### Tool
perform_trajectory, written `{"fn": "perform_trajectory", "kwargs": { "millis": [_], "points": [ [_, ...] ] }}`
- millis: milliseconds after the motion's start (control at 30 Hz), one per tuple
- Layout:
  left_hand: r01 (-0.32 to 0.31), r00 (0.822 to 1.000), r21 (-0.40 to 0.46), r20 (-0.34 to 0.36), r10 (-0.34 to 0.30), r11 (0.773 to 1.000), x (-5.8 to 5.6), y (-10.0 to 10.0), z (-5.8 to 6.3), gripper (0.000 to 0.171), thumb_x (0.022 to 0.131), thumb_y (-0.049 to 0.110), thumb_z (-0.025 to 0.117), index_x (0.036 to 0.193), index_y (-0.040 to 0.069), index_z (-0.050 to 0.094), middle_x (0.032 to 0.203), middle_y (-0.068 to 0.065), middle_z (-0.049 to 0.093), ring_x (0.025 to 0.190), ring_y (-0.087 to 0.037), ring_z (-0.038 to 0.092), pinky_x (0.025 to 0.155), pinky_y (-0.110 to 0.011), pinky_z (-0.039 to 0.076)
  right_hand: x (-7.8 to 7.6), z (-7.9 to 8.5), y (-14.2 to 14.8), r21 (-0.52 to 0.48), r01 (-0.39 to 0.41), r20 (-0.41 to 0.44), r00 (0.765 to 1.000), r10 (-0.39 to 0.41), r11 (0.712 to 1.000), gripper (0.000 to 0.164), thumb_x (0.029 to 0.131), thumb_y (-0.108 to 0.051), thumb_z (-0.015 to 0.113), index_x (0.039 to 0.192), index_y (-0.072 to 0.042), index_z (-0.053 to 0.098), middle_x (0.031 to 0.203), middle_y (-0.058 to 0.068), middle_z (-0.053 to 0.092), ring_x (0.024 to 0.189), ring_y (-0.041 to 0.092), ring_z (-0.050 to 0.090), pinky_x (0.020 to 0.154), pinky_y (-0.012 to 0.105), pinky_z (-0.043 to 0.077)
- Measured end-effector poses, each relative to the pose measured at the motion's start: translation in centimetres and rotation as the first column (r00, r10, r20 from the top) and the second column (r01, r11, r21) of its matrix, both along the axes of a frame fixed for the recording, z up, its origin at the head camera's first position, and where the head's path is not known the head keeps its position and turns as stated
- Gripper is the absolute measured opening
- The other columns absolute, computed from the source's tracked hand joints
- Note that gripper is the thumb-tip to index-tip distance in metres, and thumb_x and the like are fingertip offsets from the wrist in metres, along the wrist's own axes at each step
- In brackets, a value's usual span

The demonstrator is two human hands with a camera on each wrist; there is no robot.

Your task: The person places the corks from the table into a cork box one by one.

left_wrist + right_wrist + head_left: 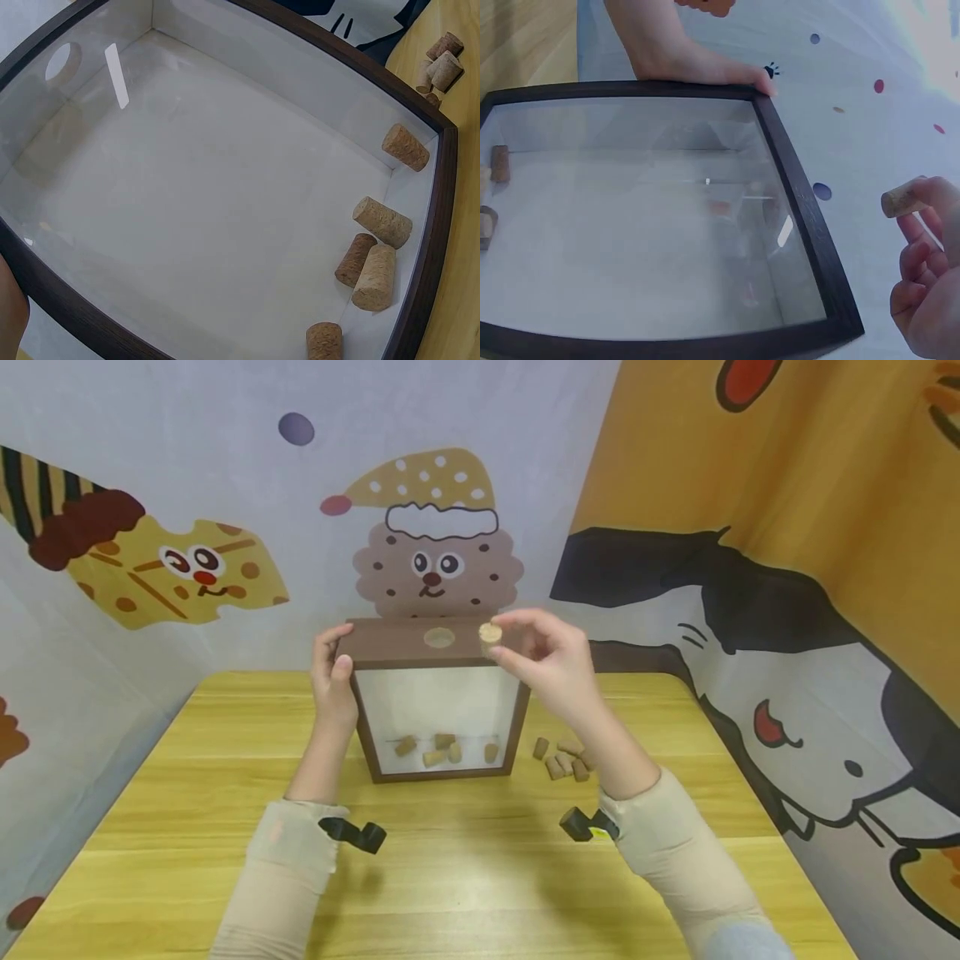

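A dark brown framed box point(405, 647) with a clear front stands upright on the table, a round hole point(439, 637) in its top. My left hand point(333, 681) grips the box's upper left corner, with fingertips on the top edge. Between thumb and fingertips, my right hand point(555, 664) pinches a cork point(490, 635) above the right part of the top, beside the hole. That cork point(901, 201) also shows in the right wrist view, apart from the box. Several corks point(382, 222) lie at the bottom inside the box.
A loose group of corks point(564, 765) lies on the wooden table point(450, 877) just right of the box. Behind the table hangs a cartoon-printed cloth point(225, 460). Each wrist carries a small black camera mount point(352, 833).
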State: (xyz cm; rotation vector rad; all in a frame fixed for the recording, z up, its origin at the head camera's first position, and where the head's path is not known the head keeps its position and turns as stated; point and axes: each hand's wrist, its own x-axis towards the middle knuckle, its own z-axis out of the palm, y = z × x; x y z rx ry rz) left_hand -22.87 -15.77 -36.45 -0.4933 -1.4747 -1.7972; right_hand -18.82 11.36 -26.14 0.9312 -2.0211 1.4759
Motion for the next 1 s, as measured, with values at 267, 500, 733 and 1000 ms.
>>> {"fn": "perform_trajectory", "kwargs": {
  "millis": [267, 500, 733, 1000],
  "points": [
    [0.005, 1.0, -0.003, 0.01, -0.005, 1.0, 0.1, 0.0, -0.1, 0.074, 0.076, 0.068, 0.063, 0.12, 0.008, 0.057, 0.127, -0.004, 0.05, 0.134, -0.031, 0.029, 0.109, -0.044, 0.012, -2.3, 1.7, -2.5, 0.117, -0.012, 0.207, 0.978, -0.012, 0.993, 0.027, 0.082, -0.014, 0.076, 0.107, -0.011, 0.068, 0.099, -0.004, 0.066, 0.059, 0.02, 0.047, 0.049, 0.028, 0.038],
    [0.0, 1.0, -0.005, 0.007, 0.0, 1.0, 0.1, 0.0, -0.1, 0.076, 0.077, 0.067, 0.063, 0.12, 0.005, 0.056, 0.127, -0.005, 0.05, 0.134, -0.032, 0.029, 0.109, -0.043, 0.012, -3.9, 2.2, -3.9, 0.238, -0.007, 0.248, 0.967, -0.054, 0.971, 0.024, 0.082, -0.019, 0.076, 0.104, -0.016, 0.068, 0.099, -0.009, 0.066, 0.062, 0.019, 0.049, 0.054, 0.03, 0.041],
    [0.003, 1.0, 0.002, 0.012, -0.003, 1.0, 0.1, 0.0, -0.1, 0.076, 0.076, 0.067, 0.063, 0.12, 0.005, 0.056, 0.127, -0.006, 0.05, 0.133, -0.028, 0.03, 0.109, -0.044, 0.012, -5.0, 2.0, -4.6, 0.294, -0.033, 0.298, 0.953, -0.059, 0.955, 0.022, 0.083, -0.016, 0.076, 0.103, -0.012, 0.068, 0.095, -0.005, 0.068, 0.07, 0.018, 0.057, 0.065, 0.031, 0.046],
    [-0.003, 1.0, 0.002, 0.012, 0.003, 1.0, 0.2, 0.0, -0.1, 0.076, 0.077, 0.066, 0.063, 0.12, 0.004, 0.056, 0.13, -0.02, 0.047, 0.133, -0.028, 0.031, 0.109, -0.044, 0.012, -4.9, 1.9, -4.6, 0.344, -0.052, 0.3, 0.952, -0.057, 0.937, 0.025, 0.085, -0.016, 0.074, 0.107, -0.006, 0.067, 0.096, -0.002, 0.069, 0.072, 0.016, 0.06, 0.066, 0.031, 0.048]
  ]
}}
